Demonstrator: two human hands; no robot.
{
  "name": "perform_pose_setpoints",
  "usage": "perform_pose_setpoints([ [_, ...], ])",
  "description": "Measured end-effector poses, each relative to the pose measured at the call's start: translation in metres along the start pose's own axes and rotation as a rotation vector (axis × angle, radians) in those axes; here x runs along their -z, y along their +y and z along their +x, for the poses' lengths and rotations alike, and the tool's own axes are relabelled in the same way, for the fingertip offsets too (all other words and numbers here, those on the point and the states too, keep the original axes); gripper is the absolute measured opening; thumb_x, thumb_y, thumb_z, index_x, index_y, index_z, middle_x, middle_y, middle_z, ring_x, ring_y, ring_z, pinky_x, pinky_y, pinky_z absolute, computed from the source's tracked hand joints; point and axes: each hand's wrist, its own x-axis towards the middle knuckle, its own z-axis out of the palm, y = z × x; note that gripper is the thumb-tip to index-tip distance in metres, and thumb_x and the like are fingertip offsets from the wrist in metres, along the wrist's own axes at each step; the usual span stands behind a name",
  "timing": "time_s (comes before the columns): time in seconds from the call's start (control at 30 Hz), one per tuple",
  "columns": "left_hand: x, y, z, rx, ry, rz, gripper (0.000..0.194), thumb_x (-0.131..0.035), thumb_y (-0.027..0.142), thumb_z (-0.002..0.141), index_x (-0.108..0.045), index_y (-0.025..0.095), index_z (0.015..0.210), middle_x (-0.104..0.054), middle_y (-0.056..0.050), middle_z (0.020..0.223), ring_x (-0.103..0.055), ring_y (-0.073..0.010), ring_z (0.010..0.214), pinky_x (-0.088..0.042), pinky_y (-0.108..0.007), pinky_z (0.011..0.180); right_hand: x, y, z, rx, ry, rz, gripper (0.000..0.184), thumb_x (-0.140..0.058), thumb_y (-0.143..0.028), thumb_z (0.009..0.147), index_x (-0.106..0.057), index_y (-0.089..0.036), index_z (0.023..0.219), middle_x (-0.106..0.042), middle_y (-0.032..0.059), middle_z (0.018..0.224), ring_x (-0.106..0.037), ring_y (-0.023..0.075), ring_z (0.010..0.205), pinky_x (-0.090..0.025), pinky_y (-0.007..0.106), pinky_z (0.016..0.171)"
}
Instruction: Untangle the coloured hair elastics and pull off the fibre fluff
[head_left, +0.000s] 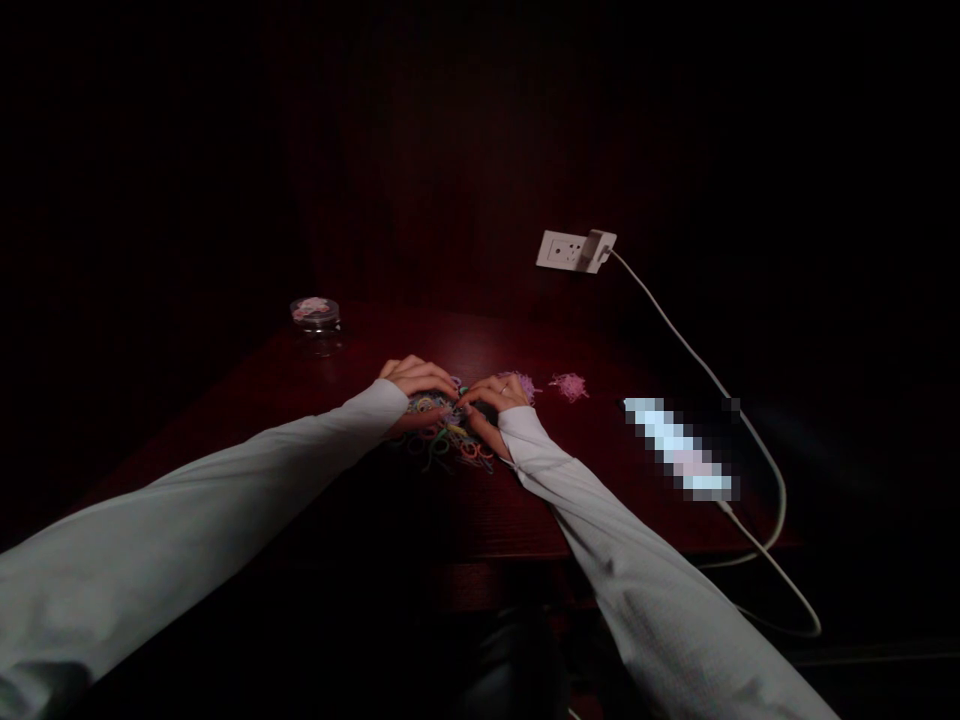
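Observation:
A loose pile of small multicoloured elastic bands (442, 440) lies on the dark red table, partly under both hands. My left hand (420, 380) comes in over its left side, fingers bent and the thumb low among the bands. From the other side my right hand (495, 398), with a ring on one finger, pinches at the pile. The fingertips of both hands nearly meet, with bits of band between them; exactly which bands they grip is too small to tell. Behind my right hand sits a purple heap of bands (523, 386), partly covered. A pink heap of bands (571, 387) lies farther right.
A clear round jar (317, 325) with a pink-patterned lid stands at the back left. To the right lies a lit phone (679, 450), its screen blurred. Its white cable (690, 348) runs to a charger in the wall socket (564, 251) and hangs past the table's edge.

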Motion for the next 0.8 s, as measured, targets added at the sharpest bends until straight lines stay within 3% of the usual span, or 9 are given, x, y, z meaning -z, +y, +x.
perform_pose_setpoints([
  [0.57, -0.007, -0.009, 0.000, -0.007, -0.037, 0.019, 0.020, -0.071, 0.048, 0.090, -0.080, 0.031, 0.094, -0.074, 0.000, 0.121, -0.053, -0.0245, 0.114, -0.029, -0.040, 0.101, 0.005, -0.004, -0.002, -0.024, -0.043, 0.015, 0.033, -0.060, -0.024, 0.091, -0.071, -0.029, 0.121, -0.070, 0.0053, 0.117, -0.049, 0.0276, 0.108, -0.042, 0.044, 0.101],
  [0.8, -0.008, -0.014, 0.001, 0.008, -0.018, -0.032, 0.020, -0.065, 0.042, 0.095, -0.078, 0.027, 0.093, -0.074, -0.001, 0.121, -0.053, -0.0234, 0.114, -0.029, -0.039, 0.101, 0.002, -0.002, -0.001, -0.045, -0.032, 0.034, 0.024, -0.063, -0.022, 0.085, -0.068, -0.028, 0.108, -0.068, 0.0040, 0.114, -0.049, 0.0274, 0.108, -0.042, 0.044, 0.102],
])
